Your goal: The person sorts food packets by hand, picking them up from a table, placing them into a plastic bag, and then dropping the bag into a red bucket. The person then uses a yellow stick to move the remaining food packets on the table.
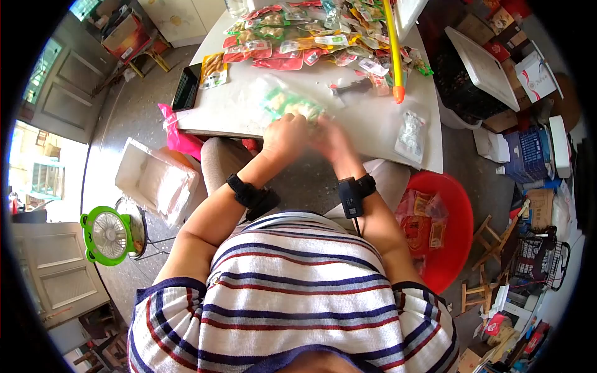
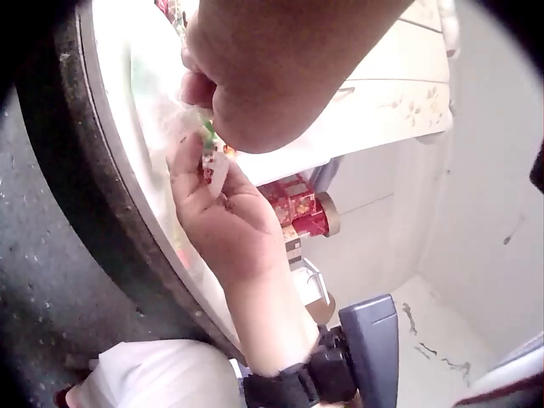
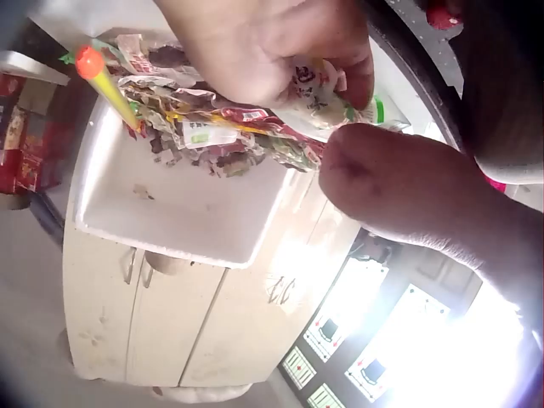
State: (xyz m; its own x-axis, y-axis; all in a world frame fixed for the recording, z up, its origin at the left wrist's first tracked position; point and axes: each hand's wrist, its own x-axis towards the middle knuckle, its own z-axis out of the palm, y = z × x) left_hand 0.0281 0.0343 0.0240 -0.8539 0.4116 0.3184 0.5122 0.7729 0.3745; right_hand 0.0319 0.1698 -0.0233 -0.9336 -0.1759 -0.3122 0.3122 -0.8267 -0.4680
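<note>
A clear plastic bag with green and white print (image 1: 283, 102) lies at the near edge of the white table, blurred in the head view. My left hand (image 1: 286, 138) grips its near end with curled fingers. Close beside it, my right hand (image 1: 333, 143) pinches the same bag, whose printed side (image 3: 310, 93) shows under the fingers in the right wrist view. A small white and red piece (image 2: 214, 172) shows at the right fingers in the left wrist view. What is inside the bag is partly hidden by the hands.
Many colourful snack packets (image 1: 298, 43) are heaped at the back of the table (image 1: 211, 118), with a yellow stick (image 1: 395, 56) across them. A clear packet (image 1: 411, 137) lies at right, a dark tray (image 1: 186, 87) at left. A red basin (image 1: 457, 230) and white foam box (image 1: 140, 168) flank the person.
</note>
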